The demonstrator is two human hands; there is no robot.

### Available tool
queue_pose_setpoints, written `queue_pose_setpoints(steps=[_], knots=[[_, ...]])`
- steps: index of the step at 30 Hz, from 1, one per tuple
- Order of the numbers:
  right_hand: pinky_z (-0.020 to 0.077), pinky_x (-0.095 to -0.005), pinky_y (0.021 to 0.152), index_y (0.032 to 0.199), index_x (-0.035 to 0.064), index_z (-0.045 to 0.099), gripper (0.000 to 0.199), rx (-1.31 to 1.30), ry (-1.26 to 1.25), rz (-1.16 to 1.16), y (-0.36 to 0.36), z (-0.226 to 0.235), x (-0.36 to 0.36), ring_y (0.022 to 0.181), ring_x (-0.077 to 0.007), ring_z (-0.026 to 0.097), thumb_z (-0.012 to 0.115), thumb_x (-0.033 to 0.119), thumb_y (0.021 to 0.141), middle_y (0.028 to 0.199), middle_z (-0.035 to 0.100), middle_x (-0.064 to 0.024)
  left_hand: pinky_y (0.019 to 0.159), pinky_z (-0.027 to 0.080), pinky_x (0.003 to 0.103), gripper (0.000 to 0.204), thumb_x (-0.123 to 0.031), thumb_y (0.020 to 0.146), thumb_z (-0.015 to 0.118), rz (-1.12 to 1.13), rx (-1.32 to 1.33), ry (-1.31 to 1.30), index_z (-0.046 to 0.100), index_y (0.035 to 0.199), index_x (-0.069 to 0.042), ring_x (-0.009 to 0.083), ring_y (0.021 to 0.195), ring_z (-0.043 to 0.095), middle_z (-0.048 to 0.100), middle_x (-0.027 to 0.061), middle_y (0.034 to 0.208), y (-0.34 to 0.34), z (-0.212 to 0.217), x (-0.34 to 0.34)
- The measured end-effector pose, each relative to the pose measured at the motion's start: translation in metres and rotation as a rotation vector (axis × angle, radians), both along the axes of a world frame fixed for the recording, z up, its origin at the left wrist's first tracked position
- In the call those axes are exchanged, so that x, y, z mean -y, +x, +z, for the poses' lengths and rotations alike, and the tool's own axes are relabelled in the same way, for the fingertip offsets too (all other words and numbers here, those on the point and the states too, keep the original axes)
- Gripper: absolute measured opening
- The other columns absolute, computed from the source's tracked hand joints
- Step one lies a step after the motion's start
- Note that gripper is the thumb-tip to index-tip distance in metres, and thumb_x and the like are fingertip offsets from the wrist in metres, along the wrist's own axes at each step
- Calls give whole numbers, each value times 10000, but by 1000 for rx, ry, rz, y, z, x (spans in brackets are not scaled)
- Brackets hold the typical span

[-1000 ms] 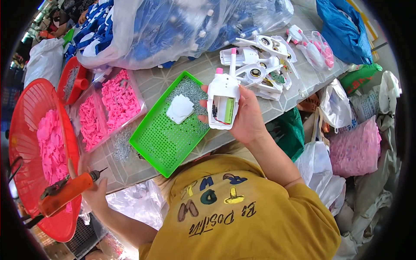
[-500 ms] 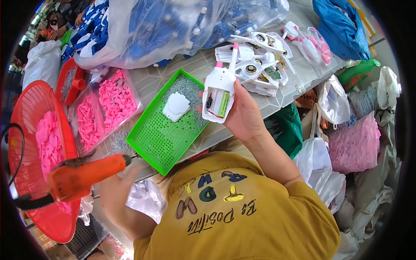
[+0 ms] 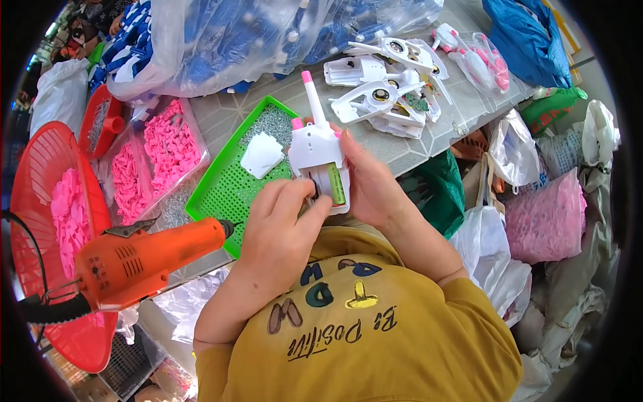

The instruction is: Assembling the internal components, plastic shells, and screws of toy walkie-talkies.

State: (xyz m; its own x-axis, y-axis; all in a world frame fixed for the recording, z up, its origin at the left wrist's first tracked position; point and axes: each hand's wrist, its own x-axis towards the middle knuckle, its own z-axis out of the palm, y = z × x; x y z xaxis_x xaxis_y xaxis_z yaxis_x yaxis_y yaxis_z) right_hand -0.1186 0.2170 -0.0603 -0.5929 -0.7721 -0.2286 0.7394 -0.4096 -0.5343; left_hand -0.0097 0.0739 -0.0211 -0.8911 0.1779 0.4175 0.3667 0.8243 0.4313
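White toy housing [image 3: 319, 161] with pink tips and green strip, upright above near edge of green tray [image 3: 221, 194], lower and closer to body than half a second ago. Gripped from the right side by right hand [image 3: 372, 184], fingers wrapped round its back. Left hand [image 3: 284, 224] now brought up to the housing front, fingertips pinched at its black fitting; earlier down by the tool. Orange power screwdriver [image 3: 144, 258] now hanging unheld at left, beside red basket [image 3: 40, 201]. White pad [image 3: 261, 154] unchanged in tray. More white housings [image 3: 382, 100] on table beyond.
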Motion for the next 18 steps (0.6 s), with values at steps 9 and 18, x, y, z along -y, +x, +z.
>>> queue_pose_setpoints(steps=[9, 18], knots=[[486, -342, 971, 1526, 130, 327, 561, -76, -3, 15, 0, -1, -2, 1180, -181, 566, 377, 456, 1071, 1332, 554, -60, 842, 463, 358, 208, -28, 800, 744, -19, 178, 478, 555, 886, -34, 271, 921, 550, 525, 120, 1047, -10, -8, 3], [580, -454, 870, 1452, 122, 377, 511, 41, 50, 44, 6, 2, 0, 1085, -224, 642, 383, 456, 1065, 1295, 575, -84, 712, 469, 243, 143, -158, 1010, 585, 369, 325, 1274, 576, 1059, -23, 78, 819, 560, 588, 13, 930, -19, -31, 10]])
